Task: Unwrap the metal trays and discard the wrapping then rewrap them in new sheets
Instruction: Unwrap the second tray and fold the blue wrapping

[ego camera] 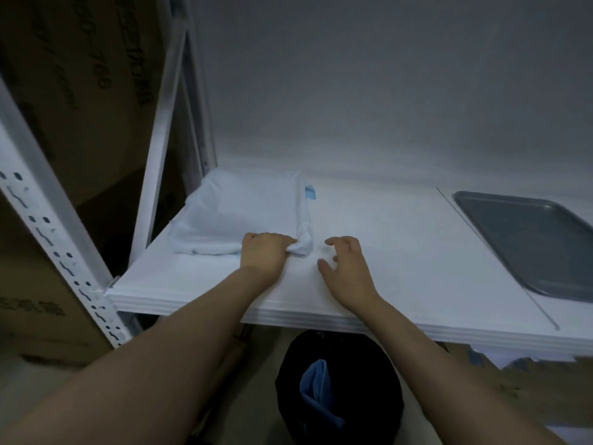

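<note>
A tray wrapped in a white sheet (244,210) lies at the left back of the white shelf (385,252). A small blue tape tab (310,191) shows at its far right corner. My left hand (264,252) pinches the bundled near right corner of the wrapping. My right hand (348,268) hovers just to the right of that corner, fingers spread and loosely bent, holding nothing. A bare grey metal tray (529,242) lies on the shelf at the far right.
A black bin (340,390) with a crumpled blue sheet (316,393) inside stands on the floor below the shelf edge. White perforated rack uprights (64,248) and cardboard boxes (80,91) stand at the left. A grey wall rises behind the shelf.
</note>
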